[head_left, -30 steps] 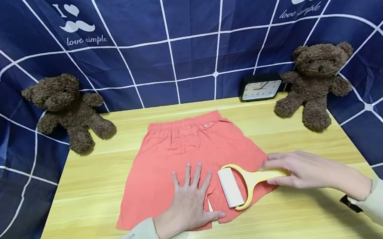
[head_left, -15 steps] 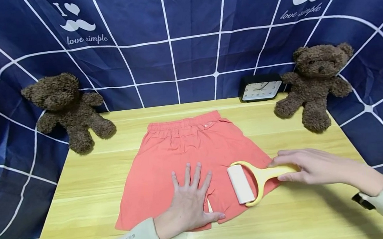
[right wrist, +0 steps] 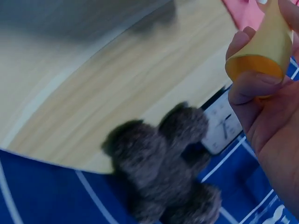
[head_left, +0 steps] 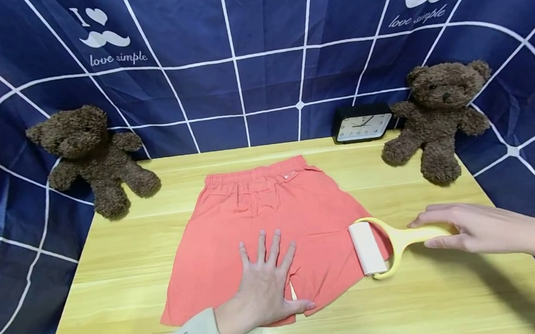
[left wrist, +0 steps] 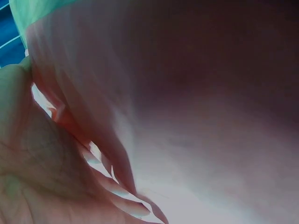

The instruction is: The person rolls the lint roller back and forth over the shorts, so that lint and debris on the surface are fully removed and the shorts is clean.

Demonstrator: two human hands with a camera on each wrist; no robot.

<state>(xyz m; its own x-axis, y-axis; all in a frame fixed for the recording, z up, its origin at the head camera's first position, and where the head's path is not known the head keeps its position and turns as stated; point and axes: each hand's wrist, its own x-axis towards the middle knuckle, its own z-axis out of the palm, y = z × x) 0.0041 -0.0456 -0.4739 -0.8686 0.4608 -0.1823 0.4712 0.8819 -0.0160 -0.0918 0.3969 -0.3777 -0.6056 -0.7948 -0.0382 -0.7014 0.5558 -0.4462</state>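
Note:
Coral shorts (head_left: 252,210) lie spread on the wooden table, waistband away from me. My left hand (head_left: 263,290) rests flat on them near the crotch, fingers spread; its own wrist view is mostly dark and blurred. In my right hand (head_left: 470,229) I grip the yellow handle of a lint roller (head_left: 407,237). Its white roll (head_left: 367,248) sits at the right leg's outer hem, partly past the cloth edge. The right wrist view shows thumb and fingers curled round the handle (right wrist: 264,51). A faint crease runs across the leg left of the roll.
Brown teddy bears sit at the back left (head_left: 99,159) and back right (head_left: 443,116). A black desk clock (head_left: 362,123) stands beside the right one. Behind them hangs a navy curtain (head_left: 270,77) with white grid lines. The wooden table (head_left: 345,318) shows around the shorts.
My right hand has drawn the lint roller rightward across the shorts' right leg, from beside my left hand out to the hem. My left hand stays in place.

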